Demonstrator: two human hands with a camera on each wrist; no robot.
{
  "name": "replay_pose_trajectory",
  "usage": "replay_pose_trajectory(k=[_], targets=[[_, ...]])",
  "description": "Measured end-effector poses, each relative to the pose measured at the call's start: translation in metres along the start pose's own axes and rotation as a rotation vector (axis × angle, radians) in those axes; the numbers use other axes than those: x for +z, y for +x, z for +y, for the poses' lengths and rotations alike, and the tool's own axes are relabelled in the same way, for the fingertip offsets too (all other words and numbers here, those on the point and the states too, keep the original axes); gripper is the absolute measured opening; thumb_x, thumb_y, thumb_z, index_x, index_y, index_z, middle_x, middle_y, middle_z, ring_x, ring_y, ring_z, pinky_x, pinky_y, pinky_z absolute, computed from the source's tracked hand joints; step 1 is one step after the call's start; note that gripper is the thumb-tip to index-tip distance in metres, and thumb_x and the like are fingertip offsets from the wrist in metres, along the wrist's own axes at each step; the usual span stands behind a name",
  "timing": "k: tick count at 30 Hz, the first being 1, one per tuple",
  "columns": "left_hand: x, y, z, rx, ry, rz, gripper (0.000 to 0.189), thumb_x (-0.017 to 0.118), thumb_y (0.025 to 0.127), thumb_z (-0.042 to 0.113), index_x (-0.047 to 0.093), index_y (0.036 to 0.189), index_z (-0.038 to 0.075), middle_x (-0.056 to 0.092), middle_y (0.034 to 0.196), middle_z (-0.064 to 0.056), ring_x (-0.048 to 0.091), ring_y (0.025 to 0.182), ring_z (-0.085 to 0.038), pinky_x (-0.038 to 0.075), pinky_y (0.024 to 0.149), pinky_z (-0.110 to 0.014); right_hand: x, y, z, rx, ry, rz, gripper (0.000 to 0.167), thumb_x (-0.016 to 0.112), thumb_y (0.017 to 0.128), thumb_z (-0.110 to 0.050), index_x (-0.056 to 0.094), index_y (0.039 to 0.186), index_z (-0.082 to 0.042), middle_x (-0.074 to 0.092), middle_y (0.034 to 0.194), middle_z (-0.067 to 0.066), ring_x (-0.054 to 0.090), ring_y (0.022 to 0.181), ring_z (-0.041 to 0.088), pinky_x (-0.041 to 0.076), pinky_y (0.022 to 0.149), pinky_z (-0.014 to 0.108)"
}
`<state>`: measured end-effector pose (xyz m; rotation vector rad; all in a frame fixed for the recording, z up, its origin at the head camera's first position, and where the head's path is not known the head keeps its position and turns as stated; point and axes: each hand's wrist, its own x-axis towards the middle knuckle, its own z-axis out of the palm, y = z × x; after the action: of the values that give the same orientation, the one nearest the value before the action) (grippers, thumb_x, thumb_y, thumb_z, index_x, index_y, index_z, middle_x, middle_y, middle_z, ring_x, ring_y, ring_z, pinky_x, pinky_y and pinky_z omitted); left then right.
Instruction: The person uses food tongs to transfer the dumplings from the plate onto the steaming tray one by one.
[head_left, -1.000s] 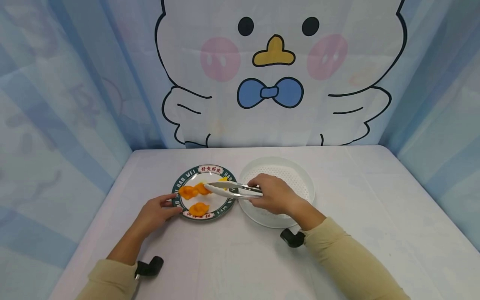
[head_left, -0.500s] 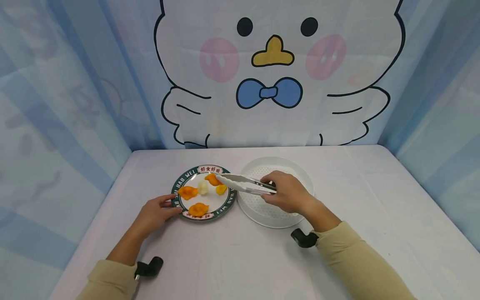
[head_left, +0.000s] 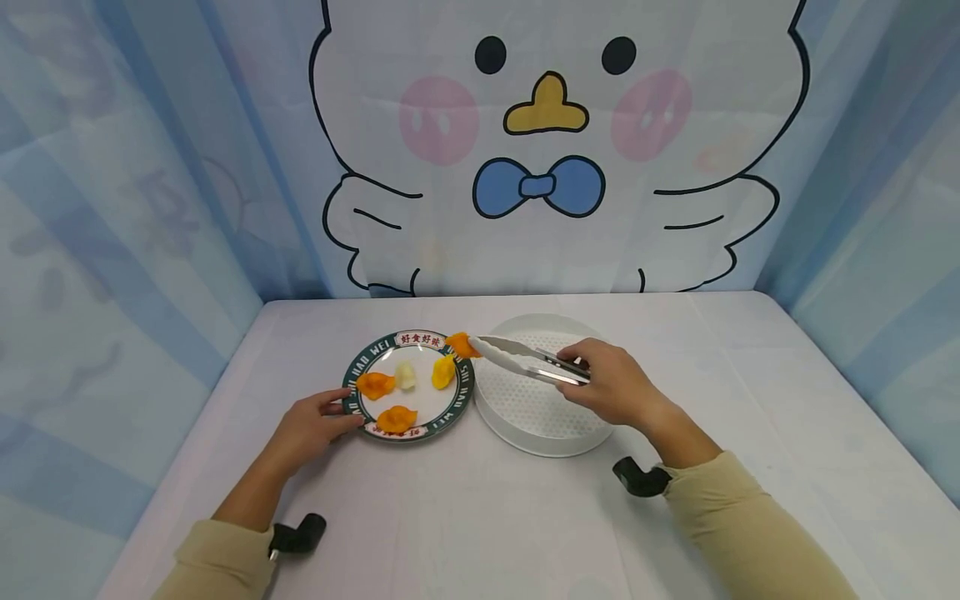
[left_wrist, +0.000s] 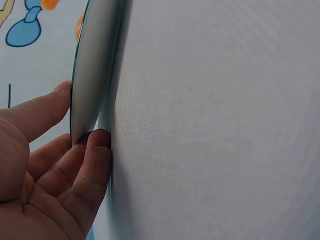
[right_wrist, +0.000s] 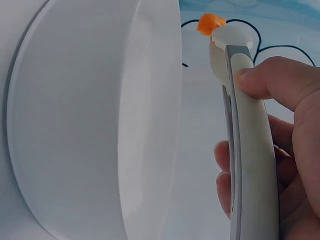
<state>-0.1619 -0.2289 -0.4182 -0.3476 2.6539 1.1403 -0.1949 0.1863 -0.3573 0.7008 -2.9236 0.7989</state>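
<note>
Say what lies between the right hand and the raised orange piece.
The tongs: the right hand grips them, and their far end holds the orange piece. Head and right wrist views both show it.

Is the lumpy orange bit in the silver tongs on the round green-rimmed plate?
Off it: the left wrist view shows the orange bit apart from the plate; the tongs hold it up.

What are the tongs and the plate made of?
Tongs: shiny, probably metal, because they gleam silver; their white tips look duller, maybe plastic or silicone. Plate: smooth, slightly glossy, with a soft sheen underneath; it could be ceramic or hard plastic.
</note>
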Motion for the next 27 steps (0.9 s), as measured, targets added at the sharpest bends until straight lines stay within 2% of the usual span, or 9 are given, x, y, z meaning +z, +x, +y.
replay_pose_trajectory(k=[13, 27], targets=[[0.001, 0.003, -0.005, 0.000, -0.006, 0.001, 0.070, 0.073, 0.092, 0.036, 0.046, 0.148, 0.003, 0.054, 0.137, -0.029, 0.052, 0.121, -0.043, 0.045, 0.101, -0.056, -0.006, -0.012, 0.021, 0.077, -0.028, 0.030, 0.042, 0.072, 0.088, -0.016, 0.063, 0.124, 0.004, 0.065, 0.107, 0.014, 0.060, 0.086, 0.025, 0.052, 0.073, 0.042], [0.001, 0.002, -0.003, -0.018, -0.003, 0.003, 0.069, 0.073, 0.092, 0.036, 0.046, 0.148, 0.004, 0.053, 0.137, -0.029, 0.051, 0.121, -0.043, 0.046, 0.101, -0.055, -0.009, -0.017, 0.041, 0.152, -0.076, 0.055, 0.044, 0.069, 0.090, -0.019, 0.063, 0.126, 0.006, 0.063, 0.120, 0.023, 0.062, 0.095, 0.033, 0.052, 0.081, 0.051]])
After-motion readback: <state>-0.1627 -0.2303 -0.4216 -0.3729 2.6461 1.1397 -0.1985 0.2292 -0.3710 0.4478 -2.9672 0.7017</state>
